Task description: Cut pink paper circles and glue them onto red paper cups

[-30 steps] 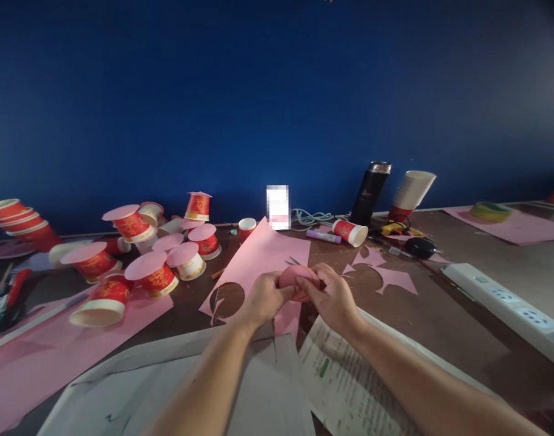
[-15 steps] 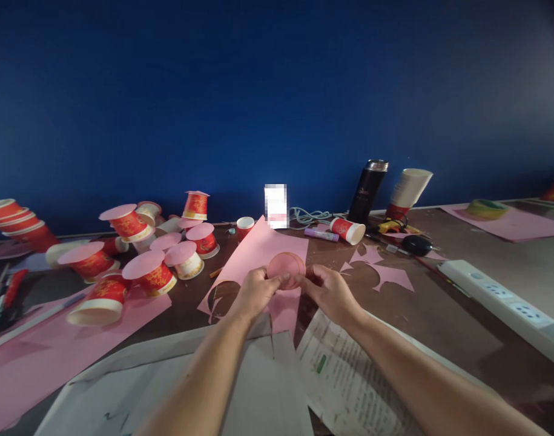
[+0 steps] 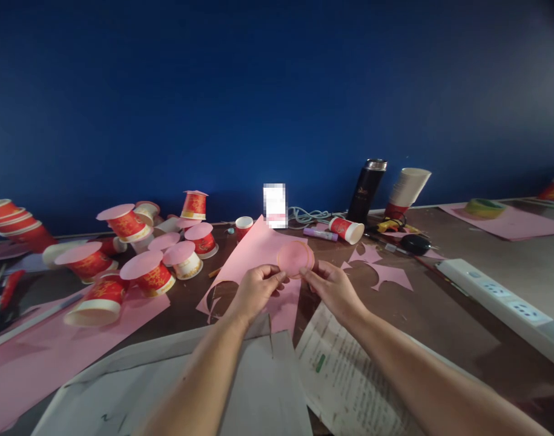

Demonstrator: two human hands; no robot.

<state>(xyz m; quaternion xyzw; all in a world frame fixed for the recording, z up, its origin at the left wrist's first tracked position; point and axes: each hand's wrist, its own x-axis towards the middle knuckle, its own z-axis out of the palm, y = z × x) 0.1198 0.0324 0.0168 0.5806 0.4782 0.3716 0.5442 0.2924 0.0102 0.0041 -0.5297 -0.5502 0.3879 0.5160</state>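
Both hands hold one pink paper disc up above the tabletop, near the middle of the scene. The left hand pinches the disc's lower left edge between thumb and fingertips; the right hand pinches its lower right edge the same way, so each grip is clenched on the disc. The disc stands nearly upright, its flat face turned toward the camera; being round, it shows no long axis.

Just behind and below it lies a pink paper sheet with a round hole cut out near the left hand. To the left stand red paper cups, several capped with pink discs. Pink offcuts lie to the right, and farther right a white power strip. At the far edge stand a black flask and a stack of cups. Newspaper lies under the forearms.
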